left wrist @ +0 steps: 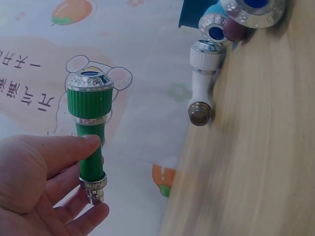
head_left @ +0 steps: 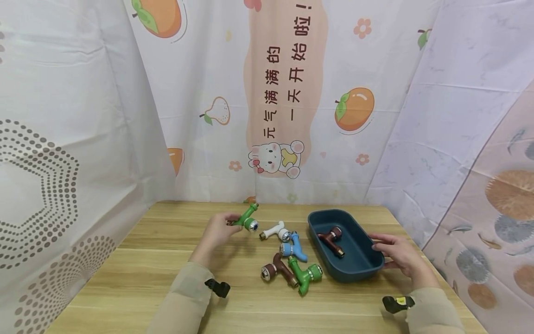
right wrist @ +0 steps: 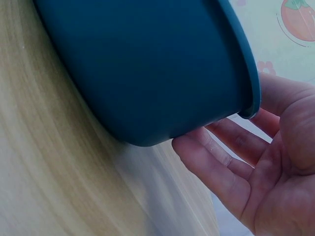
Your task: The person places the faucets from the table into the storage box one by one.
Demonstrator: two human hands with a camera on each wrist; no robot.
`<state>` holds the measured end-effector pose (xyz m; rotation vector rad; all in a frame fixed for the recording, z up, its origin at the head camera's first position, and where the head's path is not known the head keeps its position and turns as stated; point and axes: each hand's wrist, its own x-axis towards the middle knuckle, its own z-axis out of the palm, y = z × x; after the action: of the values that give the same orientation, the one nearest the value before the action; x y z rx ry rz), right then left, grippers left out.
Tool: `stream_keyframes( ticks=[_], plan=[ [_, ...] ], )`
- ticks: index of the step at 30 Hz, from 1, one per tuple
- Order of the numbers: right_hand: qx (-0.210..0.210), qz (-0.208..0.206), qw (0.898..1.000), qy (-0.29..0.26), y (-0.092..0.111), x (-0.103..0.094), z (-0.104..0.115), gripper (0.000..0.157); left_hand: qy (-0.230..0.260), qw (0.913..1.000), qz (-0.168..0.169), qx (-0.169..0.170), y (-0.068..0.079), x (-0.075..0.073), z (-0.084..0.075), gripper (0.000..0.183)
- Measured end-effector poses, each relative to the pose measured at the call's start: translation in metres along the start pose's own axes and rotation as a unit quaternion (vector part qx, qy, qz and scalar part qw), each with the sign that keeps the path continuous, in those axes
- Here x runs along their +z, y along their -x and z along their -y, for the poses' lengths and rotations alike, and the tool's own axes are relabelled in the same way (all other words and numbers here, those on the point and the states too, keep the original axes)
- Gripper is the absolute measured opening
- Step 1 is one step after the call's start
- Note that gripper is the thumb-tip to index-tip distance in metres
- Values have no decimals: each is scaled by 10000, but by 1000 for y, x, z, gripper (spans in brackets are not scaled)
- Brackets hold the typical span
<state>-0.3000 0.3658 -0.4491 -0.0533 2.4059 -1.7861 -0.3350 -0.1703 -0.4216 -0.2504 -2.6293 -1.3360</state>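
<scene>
My left hand (head_left: 221, 228) holds a green faucet (left wrist: 91, 142) up over the back left of the table, the thumb across its body and the fingers behind. Its silver-ringed cap points up in the left wrist view. My right hand (head_left: 402, 255) grips the right side of a dark blue plastic bin (head_left: 352, 270), with a digit over the rim and other fingers against the outer wall (right wrist: 162, 78). Inside the bin lies a dark red faucet (head_left: 332, 241). Between the hands, a white faucet (head_left: 275, 230), a blue faucet (head_left: 294, 249), another dark red faucet (head_left: 278, 270) and another green faucet (head_left: 306, 275) lie close together.
The wooden table (head_left: 137, 269) carries everything. A printed curtain (head_left: 200, 153) hangs behind its back edge, with more fabric hanging at both sides. A black strap camera mount sits on each wrist. The bin stands right of the loose faucets.
</scene>
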Motion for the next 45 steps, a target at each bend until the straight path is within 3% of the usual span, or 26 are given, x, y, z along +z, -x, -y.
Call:
stream_keyframes(
  ticks=[15,37,45],
  plan=[
    [27,-33,10000,85,-1,0,-1,57,57,9997,-214,108,1,-9,-11,33],
    [-30,-8,10000,55,0,0,1,57,283,9989,-216,302,1,-8,-14,33],
    [20,-68,10000,65,0,0,1,55,252,9991,-239,230,0,-4,-17,34]
  ],
)
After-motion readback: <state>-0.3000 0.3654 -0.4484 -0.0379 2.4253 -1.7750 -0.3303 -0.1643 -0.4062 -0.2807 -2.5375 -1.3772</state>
